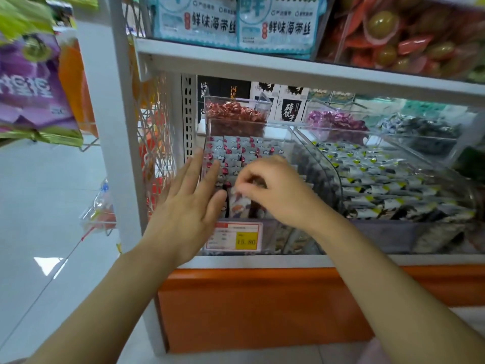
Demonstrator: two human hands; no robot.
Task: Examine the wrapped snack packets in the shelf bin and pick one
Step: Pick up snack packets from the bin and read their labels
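A clear plastic shelf bin (273, 240) holds several grey wrapped snack packets (236, 153) with red marks. My right hand (278, 190) reaches into the bin from the right, and its fingertips pinch one grey and red packet (238, 203) near the bin's front. My left hand (189, 203) is flat with straight fingers, spread against the bin's left front corner, beside the pinched packet. A price tag (233, 236) reading 15.80 hangs on the bin's front wall.
A neighbouring clear bin (393, 185) on the right holds several grey packets with yellow-green marks. Behind stand tubs of red sweets (236, 116) and purple sweets (336, 122). A white shelf board (288, 67) hangs low above the bins. A white upright (115, 127) stands at left.
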